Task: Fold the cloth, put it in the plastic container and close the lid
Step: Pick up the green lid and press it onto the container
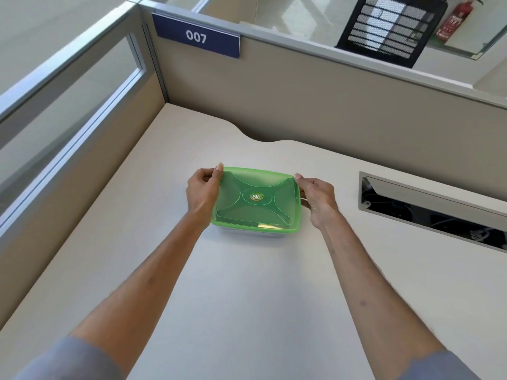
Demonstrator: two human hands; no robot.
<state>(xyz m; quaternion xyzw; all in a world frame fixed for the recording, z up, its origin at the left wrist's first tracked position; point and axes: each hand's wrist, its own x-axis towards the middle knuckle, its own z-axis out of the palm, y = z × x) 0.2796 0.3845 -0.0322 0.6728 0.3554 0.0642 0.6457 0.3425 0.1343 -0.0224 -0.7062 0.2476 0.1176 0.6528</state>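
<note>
Left hand, right hand clamped on green lid edges, lid atop container on desk.

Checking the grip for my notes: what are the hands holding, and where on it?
Both hands, left and right, pinch the green lid at its two far corners.

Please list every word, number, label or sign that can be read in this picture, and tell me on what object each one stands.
"007": white digits on the blue plate fixed to the top of the partition.
Round sticker in the middle of the green lid: a logo, too small to read.
Label on the red fire extinguisher, top right: white marks, too blurred to read.
No other text is visible.
</note>
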